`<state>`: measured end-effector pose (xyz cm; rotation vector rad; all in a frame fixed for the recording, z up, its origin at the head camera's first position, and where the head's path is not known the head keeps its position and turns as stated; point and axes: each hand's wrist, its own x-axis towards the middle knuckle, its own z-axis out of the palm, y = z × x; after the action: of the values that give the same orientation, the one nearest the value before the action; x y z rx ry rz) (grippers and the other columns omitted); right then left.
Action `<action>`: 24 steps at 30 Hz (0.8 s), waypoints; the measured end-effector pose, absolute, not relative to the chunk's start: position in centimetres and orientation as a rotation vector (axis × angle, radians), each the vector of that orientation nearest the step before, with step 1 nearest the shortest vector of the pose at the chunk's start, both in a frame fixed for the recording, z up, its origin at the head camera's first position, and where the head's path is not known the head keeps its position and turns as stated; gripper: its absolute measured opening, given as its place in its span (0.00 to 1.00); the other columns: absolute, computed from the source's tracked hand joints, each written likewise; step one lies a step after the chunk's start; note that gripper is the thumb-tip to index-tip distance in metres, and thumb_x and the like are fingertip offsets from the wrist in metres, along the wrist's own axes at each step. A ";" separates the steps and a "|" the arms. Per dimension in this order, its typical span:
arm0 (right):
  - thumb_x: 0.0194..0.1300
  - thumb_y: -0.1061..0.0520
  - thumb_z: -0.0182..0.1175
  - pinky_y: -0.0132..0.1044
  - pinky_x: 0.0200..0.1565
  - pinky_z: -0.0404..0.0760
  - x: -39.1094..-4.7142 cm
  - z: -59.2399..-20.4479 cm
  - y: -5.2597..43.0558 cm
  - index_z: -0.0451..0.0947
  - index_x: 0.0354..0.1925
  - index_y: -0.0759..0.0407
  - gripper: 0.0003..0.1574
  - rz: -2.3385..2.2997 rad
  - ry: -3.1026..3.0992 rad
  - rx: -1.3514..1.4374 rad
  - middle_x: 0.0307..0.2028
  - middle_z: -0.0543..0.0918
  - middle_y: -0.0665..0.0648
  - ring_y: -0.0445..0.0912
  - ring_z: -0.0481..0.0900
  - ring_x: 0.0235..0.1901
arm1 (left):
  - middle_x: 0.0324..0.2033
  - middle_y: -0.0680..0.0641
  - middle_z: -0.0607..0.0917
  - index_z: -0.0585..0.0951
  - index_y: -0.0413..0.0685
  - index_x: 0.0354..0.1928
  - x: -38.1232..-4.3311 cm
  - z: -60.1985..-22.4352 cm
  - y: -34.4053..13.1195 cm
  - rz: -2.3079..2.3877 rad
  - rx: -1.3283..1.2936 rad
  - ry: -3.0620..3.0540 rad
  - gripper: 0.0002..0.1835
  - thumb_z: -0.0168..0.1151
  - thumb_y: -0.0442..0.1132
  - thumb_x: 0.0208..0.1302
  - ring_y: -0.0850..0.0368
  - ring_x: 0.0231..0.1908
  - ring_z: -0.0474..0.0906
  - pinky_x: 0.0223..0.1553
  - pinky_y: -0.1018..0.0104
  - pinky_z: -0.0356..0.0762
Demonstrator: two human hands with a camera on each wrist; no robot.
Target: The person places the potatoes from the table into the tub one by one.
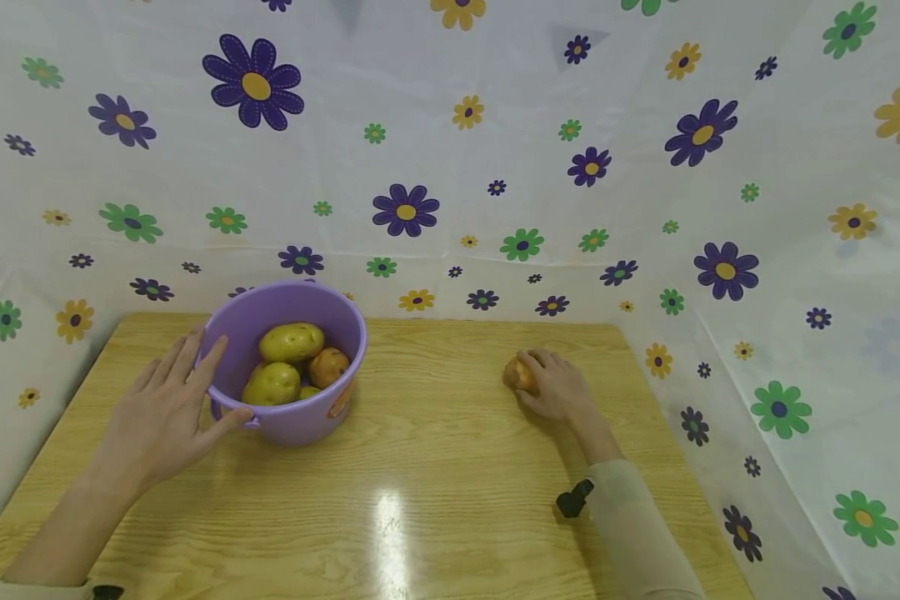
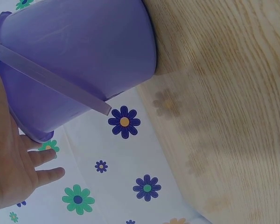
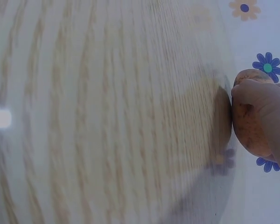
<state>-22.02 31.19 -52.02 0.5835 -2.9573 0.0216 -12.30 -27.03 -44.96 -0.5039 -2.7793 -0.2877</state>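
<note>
A purple bucket (image 1: pixel 303 427) stands at the back left of the table, holding several potatoes, among them a yellow one (image 1: pixel 291 342) and a browner one (image 1: pixel 328 367). My left hand (image 1: pixel 157 421) is at the bucket's left side, its fingers fairly straight and touching the rim. The left wrist view shows the bucket's side, its lowered handle (image 2: pixel 56 80) and part of the left hand (image 2: pixel 14 168). Over at the right, my right hand (image 1: pixel 558 387) grips a brown potato (image 3: pixel 247 126) with curled fingers and thumb, low at the tabletop; the hand covers part of it.
The wooden table (image 1: pixel 420 467) carries the bucket on its left half and has a bright light reflection near the front. A white sheet (image 1: pixel 450 167) printed with flowers encloses the back and both sides.
</note>
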 end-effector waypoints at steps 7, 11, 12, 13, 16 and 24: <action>0.67 0.43 0.70 0.60 0.64 0.84 -21.9 -51.9 31.1 0.69 0.75 0.55 0.44 0.030 -2.926 0.604 0.67 0.79 0.65 0.64 0.80 0.65 | 0.84 0.31 0.50 0.50 0.46 0.85 -12.3 -45.0 -26.9 -0.284 -0.501 -2.780 0.57 0.60 0.71 0.69 0.29 0.82 0.52 0.77 0.28 0.59; 0.66 0.43 0.71 0.60 0.64 0.84 -21.8 -51.7 30.8 0.70 0.74 0.55 0.44 0.034 -2.901 0.622 0.66 0.79 0.64 0.64 0.81 0.64 | 0.84 0.31 0.49 0.50 0.45 0.85 -12.3 -45.1 -26.9 -0.286 -0.501 -2.784 0.56 0.60 0.71 0.69 0.29 0.82 0.52 0.77 0.26 0.58; 0.66 0.43 0.71 0.60 0.64 0.84 -21.7 -51.6 30.7 0.70 0.74 0.54 0.44 0.029 -2.898 0.629 0.66 0.79 0.64 0.64 0.81 0.63 | 0.84 0.31 0.49 0.49 0.46 0.85 -12.3 -45.2 -26.9 -0.286 -0.501 -2.786 0.57 0.60 0.71 0.69 0.29 0.82 0.51 0.77 0.26 0.57; 0.66 0.43 0.71 0.60 0.64 0.84 -21.7 -51.6 30.5 0.70 0.74 0.54 0.44 0.023 -2.898 0.636 0.66 0.79 0.63 0.63 0.81 0.63 | 0.84 0.31 0.49 0.49 0.45 0.85 -12.3 -45.2 -26.9 -0.284 -0.502 -2.787 0.57 0.60 0.70 0.69 0.29 0.82 0.51 0.77 0.26 0.57; 0.66 0.43 0.71 0.58 0.66 0.83 -21.5 -51.5 30.0 0.70 0.74 0.54 0.44 0.012 -2.891 0.662 0.66 0.79 0.62 0.62 0.81 0.63 | 0.84 0.31 0.48 0.49 0.45 0.85 -12.3 -45.2 -27.0 -0.282 -0.503 -2.795 0.56 0.59 0.70 0.69 0.29 0.82 0.51 0.78 0.26 0.56; 0.64 0.42 0.72 0.56 0.63 0.86 -21.4 -51.3 28.5 0.71 0.72 0.54 0.43 -0.028 -2.797 0.745 0.64 0.81 0.63 0.61 0.84 0.61 | 0.84 0.31 0.48 0.49 0.45 0.85 -12.3 -45.2 -27.0 -0.271 -0.503 -2.788 0.57 0.59 0.71 0.69 0.28 0.82 0.52 0.78 0.27 0.57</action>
<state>-21.37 28.51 -51.33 0.7455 -2.7973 -0.0284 -12.32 -26.97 -45.16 -0.5031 -2.7877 -0.2710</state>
